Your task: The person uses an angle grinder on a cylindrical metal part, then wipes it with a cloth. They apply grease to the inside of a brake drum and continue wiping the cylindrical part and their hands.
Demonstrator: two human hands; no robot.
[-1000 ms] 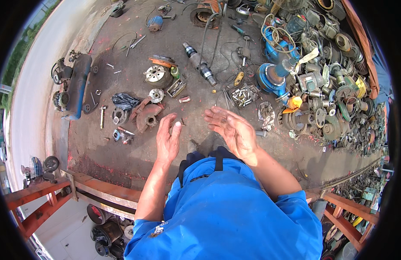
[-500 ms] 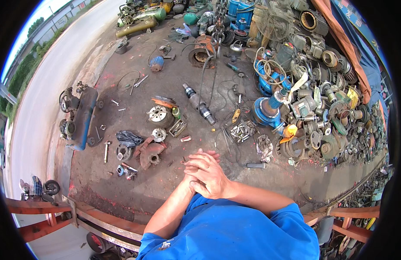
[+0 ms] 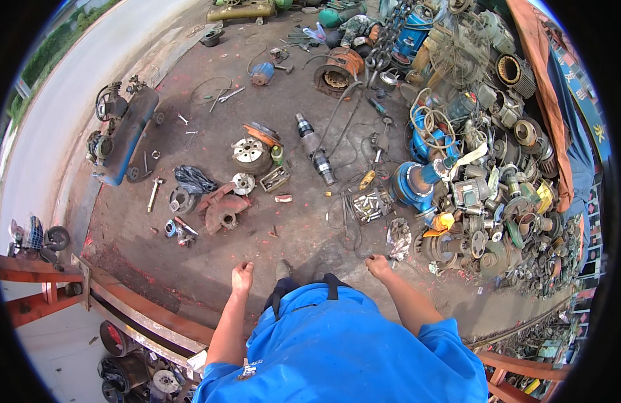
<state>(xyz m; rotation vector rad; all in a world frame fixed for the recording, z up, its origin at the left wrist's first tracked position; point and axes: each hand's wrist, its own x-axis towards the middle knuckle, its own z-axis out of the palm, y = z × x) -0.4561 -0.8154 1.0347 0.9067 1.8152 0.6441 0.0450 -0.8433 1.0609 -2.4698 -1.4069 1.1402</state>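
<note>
My left hand is held out in front of my body, its fingers curled closed, and no object shows in it. My right hand is apart from it on the other side, also curled closed with no object showing. On the floor beyond my hands lie a reddish, rusty pump casing and a small metal ring flange. A tray of metal sockets and small parts sits ahead of my right hand, with a crumpled, stained cloth nearer to that hand.
A blue air compressor stands at the left, beside a hammer. A long metal shaft lies mid-floor. Heaped motors and parts fill the right, around a blue pump. An orange rail runs behind me. Another person's camouflage sleeve shows at the far side.
My hands were clasped together in front of me; they have come apart, left hand moving left and right hand moving right. The view has tilted and shifted slightly.
</note>
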